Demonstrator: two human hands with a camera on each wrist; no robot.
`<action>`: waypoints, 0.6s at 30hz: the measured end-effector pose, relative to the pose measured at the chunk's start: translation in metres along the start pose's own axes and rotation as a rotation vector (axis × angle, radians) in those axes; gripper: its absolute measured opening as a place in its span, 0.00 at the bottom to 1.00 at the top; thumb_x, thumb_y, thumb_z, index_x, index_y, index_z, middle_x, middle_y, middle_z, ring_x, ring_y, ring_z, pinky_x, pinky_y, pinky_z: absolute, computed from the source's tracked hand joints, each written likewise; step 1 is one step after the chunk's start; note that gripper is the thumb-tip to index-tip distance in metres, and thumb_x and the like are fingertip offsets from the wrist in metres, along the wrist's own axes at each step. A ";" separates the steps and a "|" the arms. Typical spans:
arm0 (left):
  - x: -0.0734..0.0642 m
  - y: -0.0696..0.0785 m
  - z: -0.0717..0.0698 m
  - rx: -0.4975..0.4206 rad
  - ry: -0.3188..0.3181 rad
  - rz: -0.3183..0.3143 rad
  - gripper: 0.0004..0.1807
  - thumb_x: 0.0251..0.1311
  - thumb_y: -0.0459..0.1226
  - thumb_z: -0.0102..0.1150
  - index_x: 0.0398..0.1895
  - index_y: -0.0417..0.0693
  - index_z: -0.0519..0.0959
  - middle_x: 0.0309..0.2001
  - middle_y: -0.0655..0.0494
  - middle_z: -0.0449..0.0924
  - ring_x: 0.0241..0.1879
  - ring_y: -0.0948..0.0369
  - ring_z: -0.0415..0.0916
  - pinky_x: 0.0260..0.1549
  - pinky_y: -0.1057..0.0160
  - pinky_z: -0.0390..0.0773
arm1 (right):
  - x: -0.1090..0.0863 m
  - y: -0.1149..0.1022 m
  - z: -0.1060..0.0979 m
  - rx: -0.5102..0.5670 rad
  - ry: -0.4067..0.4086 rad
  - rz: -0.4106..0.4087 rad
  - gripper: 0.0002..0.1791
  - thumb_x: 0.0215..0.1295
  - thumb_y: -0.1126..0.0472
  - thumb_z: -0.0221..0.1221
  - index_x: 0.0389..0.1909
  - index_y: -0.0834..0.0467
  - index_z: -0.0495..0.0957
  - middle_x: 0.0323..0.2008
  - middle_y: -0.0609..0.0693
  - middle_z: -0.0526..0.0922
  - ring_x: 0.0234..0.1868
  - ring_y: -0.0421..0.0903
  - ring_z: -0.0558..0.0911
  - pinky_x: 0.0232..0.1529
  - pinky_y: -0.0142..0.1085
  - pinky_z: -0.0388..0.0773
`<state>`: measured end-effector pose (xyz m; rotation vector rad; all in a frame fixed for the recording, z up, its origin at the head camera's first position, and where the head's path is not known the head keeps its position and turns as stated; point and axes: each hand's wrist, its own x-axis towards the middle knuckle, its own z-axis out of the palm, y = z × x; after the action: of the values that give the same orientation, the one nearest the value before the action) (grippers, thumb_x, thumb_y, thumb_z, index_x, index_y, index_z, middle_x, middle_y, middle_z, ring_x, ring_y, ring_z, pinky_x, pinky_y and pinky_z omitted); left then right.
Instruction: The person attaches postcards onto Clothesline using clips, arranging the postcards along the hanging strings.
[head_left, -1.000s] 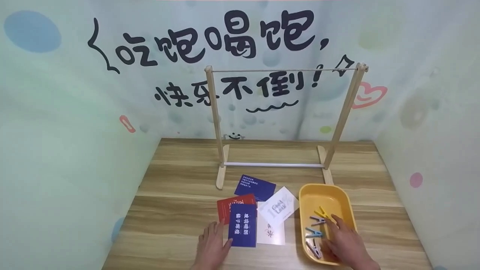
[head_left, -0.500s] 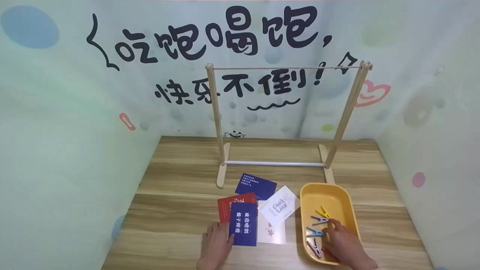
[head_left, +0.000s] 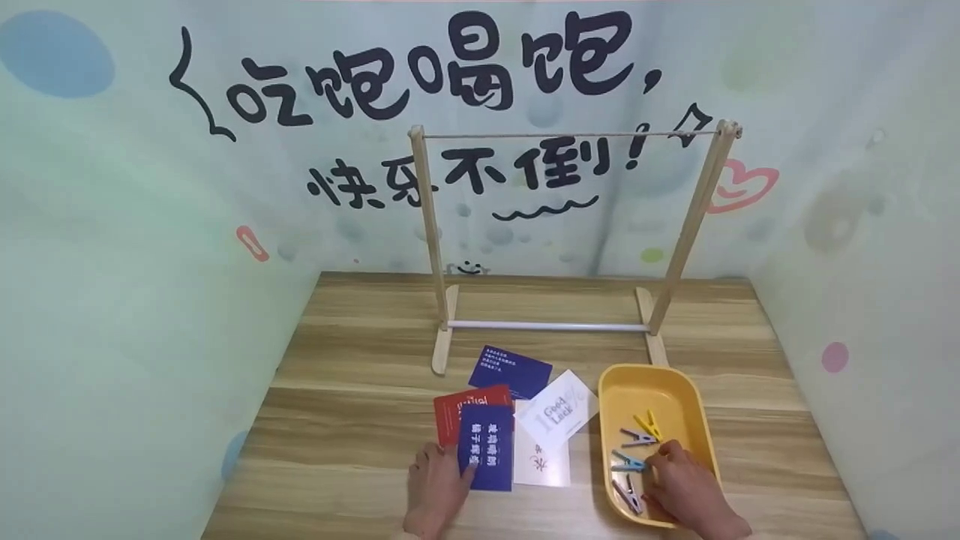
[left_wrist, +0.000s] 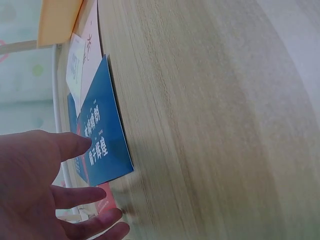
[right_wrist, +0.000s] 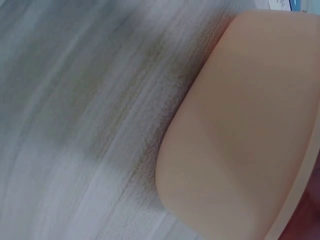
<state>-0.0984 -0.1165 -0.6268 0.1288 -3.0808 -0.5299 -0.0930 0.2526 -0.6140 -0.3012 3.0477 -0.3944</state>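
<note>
Two hands: left hand (head_left: 435, 491) on blue card (head_left: 486, 447), right hand (head_left: 686, 491) among clothespins (head_left: 634, 450).

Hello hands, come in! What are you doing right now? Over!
Left hand flat, thumb on the front blue card. Right hand in the yellow tray, fingertips at the clothespins, grip unclear. Nothing blocking the wooden rack.

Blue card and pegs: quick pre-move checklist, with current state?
1. Left hand touches blue card: ok, a finger rests on its near edge.
2. Card lifted off table: not ok, it lies flat.
3. Right hand in yellow tray: ok.
4. Right hand gripping a peg: cannot tell, fingers hide the contact.
5. String on wooden rack free: ok, nothing hangs there.
</note>
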 end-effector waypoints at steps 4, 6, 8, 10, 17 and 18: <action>0.002 0.006 0.003 -0.003 -0.002 -0.053 0.34 0.52 0.55 0.72 0.52 0.37 0.78 0.39 0.41 0.77 0.41 0.49 0.74 0.42 0.47 0.78 | 0.001 -0.002 0.000 -0.003 -0.050 0.029 0.15 0.51 0.61 0.72 0.40 0.62 0.85 0.38 0.52 0.77 0.34 0.46 0.76 0.34 0.43 0.76; 0.003 0.009 0.005 -0.004 -0.008 -0.085 0.36 0.51 0.58 0.72 0.49 0.36 0.78 0.38 0.42 0.77 0.40 0.49 0.74 0.42 0.46 0.77 | 0.002 -0.003 -0.001 -0.002 -0.081 0.043 0.16 0.52 0.61 0.72 0.41 0.61 0.85 0.37 0.51 0.77 0.33 0.45 0.75 0.33 0.42 0.75; 0.005 0.014 0.006 0.004 -0.014 -0.118 0.38 0.48 0.61 0.72 0.45 0.35 0.78 0.36 0.43 0.76 0.38 0.49 0.74 0.42 0.47 0.76 | 0.003 -0.003 -0.001 -0.003 -0.103 0.056 0.15 0.53 0.61 0.72 0.42 0.61 0.85 0.36 0.51 0.76 0.32 0.45 0.73 0.31 0.40 0.74; 0.008 0.018 0.008 0.017 -0.014 -0.145 0.39 0.45 0.63 0.72 0.42 0.35 0.78 0.34 0.44 0.75 0.36 0.50 0.72 0.40 0.47 0.75 | 0.003 -0.003 0.000 -0.004 -0.106 0.057 0.16 0.53 0.61 0.72 0.42 0.61 0.85 0.35 0.51 0.76 0.31 0.45 0.73 0.30 0.40 0.73; 0.013 0.024 0.012 -0.013 0.023 -0.212 0.41 0.34 0.59 0.79 0.38 0.35 0.73 0.33 0.42 0.76 0.34 0.48 0.75 0.36 0.49 0.75 | 0.005 -0.005 0.001 -0.037 -0.035 0.019 0.14 0.50 0.61 0.72 0.39 0.60 0.84 0.33 0.51 0.79 0.30 0.45 0.75 0.25 0.41 0.74; 0.014 0.024 0.012 -0.031 0.014 -0.221 0.41 0.34 0.59 0.80 0.39 0.35 0.73 0.33 0.42 0.76 0.35 0.48 0.75 0.36 0.49 0.76 | 0.006 -0.006 0.000 -0.038 -0.040 0.018 0.14 0.51 0.61 0.71 0.40 0.60 0.84 0.34 0.52 0.79 0.30 0.45 0.76 0.25 0.42 0.75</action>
<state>-0.1142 -0.0911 -0.6303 0.4747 -3.0606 -0.5793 -0.0976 0.2458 -0.6130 -0.2796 3.0192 -0.3263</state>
